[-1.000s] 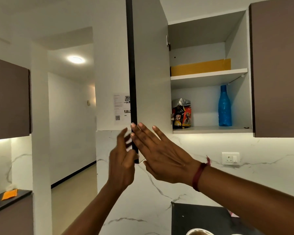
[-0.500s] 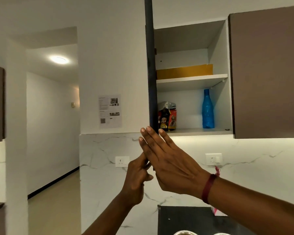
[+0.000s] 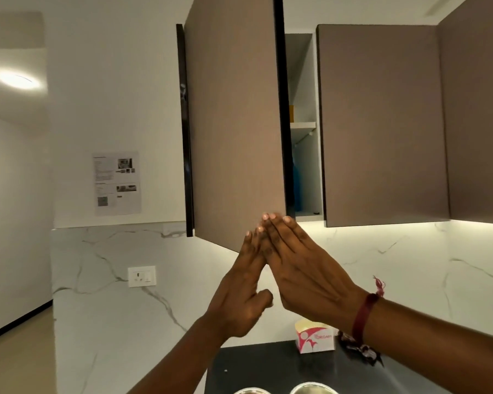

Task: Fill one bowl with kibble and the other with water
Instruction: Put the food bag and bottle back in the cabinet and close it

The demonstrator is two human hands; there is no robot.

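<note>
Showing both hands raised against an upper kitchen cabinet. The right hand [image 3: 302,268] is flat, its fingers straight and close together, with the fingertips laid on the lower free corner of the brown cabinet door [image 3: 234,123]. The left hand [image 3: 239,302] rises beside it, also with straight fingers that reach the same corner and cross behind the right fingers; its thumb is bent and stands apart. Neither hand grips anything. A dark red thread band [image 3: 363,317] circles the right wrist.

The door stands ajar, leaving a narrow gap between its dark edge and the neighbouring closed door [image 3: 382,123]. Through the gap one sees a white shelf [image 3: 302,125], a sliver of something yellow [image 3: 291,113] above it, and below it part of a blue bottle [image 3: 298,180] standing on the cabinet floor.

Under the hands lies a black tabletop [image 3: 268,368]. Two metal bowls, the left bowl [image 3: 251,391] and the right bowl [image 3: 313,388], sit side by side at its near edge; only their rims show, so their contents cannot be told. Farther back, near the marble wall, stand a small white-and-pink carton [image 3: 315,338] and, just beside it, a dark crumpled wrapper [image 3: 359,349].

On the wall at the left hang a printed sheet [image 3: 116,183] and, lower down, a white socket [image 3: 141,276].
</note>
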